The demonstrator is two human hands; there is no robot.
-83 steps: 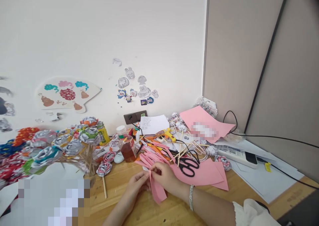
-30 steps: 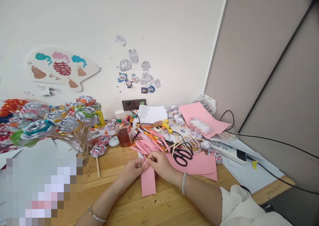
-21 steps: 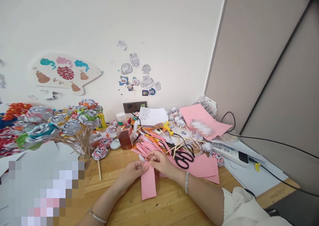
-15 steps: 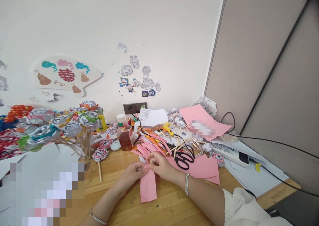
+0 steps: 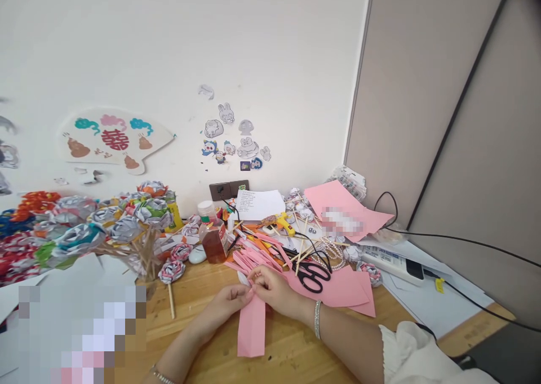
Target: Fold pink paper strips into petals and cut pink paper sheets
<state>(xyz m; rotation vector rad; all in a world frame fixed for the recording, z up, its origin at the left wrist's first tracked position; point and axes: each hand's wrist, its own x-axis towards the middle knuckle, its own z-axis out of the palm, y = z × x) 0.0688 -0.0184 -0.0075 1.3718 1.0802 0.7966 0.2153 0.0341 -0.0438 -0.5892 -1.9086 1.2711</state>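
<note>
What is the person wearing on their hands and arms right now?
Both hands are bare, no gloves. The right hand has a sparkly silver bracelet at the wrist and a white ruffled sleeve further up. The left hand shows a thin silver bracelet at the frame's bottom edge.

A red double-happiness character 囍 is showing on the fan-shaped cutout [image 5: 116, 141] on the wall; the white note's [image 5: 258, 204] writing is staying illegible.

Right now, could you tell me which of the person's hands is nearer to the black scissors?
Right. The right hand pinches the pink paper strip just left of the scissors; the left hand holds the strip farther left.
</note>
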